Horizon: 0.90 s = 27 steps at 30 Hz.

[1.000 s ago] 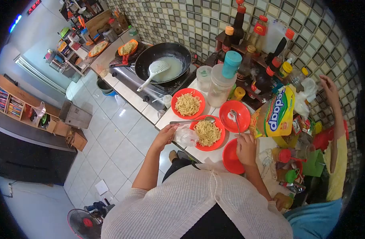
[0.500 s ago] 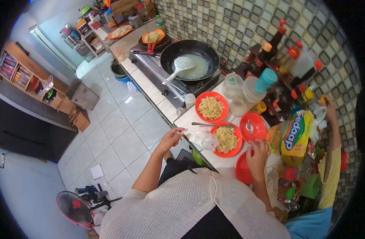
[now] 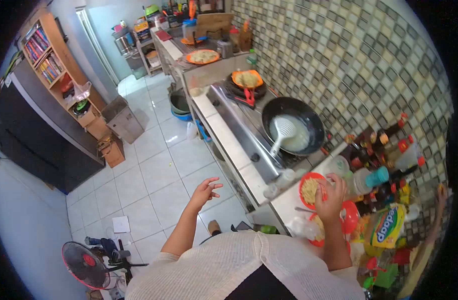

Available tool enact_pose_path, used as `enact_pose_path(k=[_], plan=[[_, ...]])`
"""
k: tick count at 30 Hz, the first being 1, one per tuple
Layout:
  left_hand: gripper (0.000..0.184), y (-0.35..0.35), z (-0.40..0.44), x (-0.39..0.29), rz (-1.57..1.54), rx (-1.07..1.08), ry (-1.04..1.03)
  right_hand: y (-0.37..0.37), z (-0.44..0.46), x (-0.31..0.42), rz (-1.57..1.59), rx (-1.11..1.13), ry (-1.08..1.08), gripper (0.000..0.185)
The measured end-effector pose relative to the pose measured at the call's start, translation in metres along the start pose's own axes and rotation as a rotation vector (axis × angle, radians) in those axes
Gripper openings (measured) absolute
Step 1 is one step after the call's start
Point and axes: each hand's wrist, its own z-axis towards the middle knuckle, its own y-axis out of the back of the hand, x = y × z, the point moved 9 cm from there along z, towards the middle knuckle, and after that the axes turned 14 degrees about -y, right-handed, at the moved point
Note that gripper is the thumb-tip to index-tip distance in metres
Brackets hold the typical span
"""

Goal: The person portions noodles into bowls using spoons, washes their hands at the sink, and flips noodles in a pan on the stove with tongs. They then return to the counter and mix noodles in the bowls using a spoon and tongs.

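My left hand (image 3: 207,192) hangs in the air over the floor, fingers apart and holding nothing. Over the right side of a red bowl of noodles (image 3: 308,192), my right hand (image 3: 331,196) has its fingers loosely bent; whether it touches the bowl is unclear, and nothing shows in it. My right forearm partly covers a second red bowl of noodles (image 3: 317,225) and an orange-red bowl (image 3: 350,216). A spoon (image 3: 303,209) lies between the bowls, and a clear plastic bag (image 3: 303,227) sits near the counter edge.
On the stove (image 3: 239,135), a black wok (image 3: 316,131) holds cloudy liquid and a white skimmer (image 3: 285,131). Behind it is an orange plate of food (image 3: 247,78). Bottles (image 3: 389,132) and a yellow packet (image 3: 389,226) stand right. Another person's arm (image 3: 436,220) reaches in at right.
My right hand has moved from the empty red bowls to the farther bowl of noodles. The view has turned, shifting the counter rightward. My left hand's fingers have spread.
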Motion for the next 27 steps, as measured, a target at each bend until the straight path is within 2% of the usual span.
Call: enact_pose_path(k=[7, 10, 11, 13, 15, 17, 19, 21, 22, 24, 27], plan=[[0.036, 0.154, 0.011, -0.052, 0.088, -0.130, -0.115, -0.100, 0.048, 0.130, 0.145, 0.160, 0.164, 0.020], [0.034, 0.207, 0.012, -0.066, 0.103, -0.284, -0.103, -0.141, 0.055, 0.185, 0.127, 0.317, 0.335, 0.018], [0.033, 0.222, 0.011, -0.065, 0.108, -0.336, -0.106, -0.150, 0.063, 0.195, 0.135, 0.315, 0.344, 0.018], [0.032, 0.248, 0.012, -0.058, 0.114, -0.400, -0.118, -0.180, 0.075, 0.212, 0.156, 0.453, 0.420, 0.015], [0.028, 0.267, 0.019, -0.049, 0.094, -0.462, -0.155, -0.207, 0.095, 0.220, 0.201, 0.464, 0.455, 0.017], [0.026, 0.284, 0.030, -0.025, 0.045, -0.523, -0.138, -0.246, 0.117, 0.225, 0.206, 0.610, 0.464, 0.019], [0.026, 0.300, 0.044, -0.016, -0.007, -0.578, -0.126, -0.267, 0.149, 0.238, 0.198, 0.603, 0.526, 0.018], [0.032, 0.317, 0.063, -0.012, -0.040, -0.596, -0.027, -0.299, 0.181, 0.245, 0.037, 0.661, 0.591, 0.015], [0.032, 0.329, 0.080, -0.019, -0.038, -0.608, -0.038, -0.307, 0.206, 0.251, 0.049, 0.604, 0.583, 0.012], [0.043, 0.354, 0.106, -0.030, -0.171, -0.759, -0.013, -0.328, 0.251, 0.266, 0.060, 0.573, 0.611, 0.012], [0.049, 0.385, 0.165, -0.077, -0.161, -0.782, -0.095, -0.372, 0.315, 0.293, -0.019, 0.584, 0.653, 0.016]])
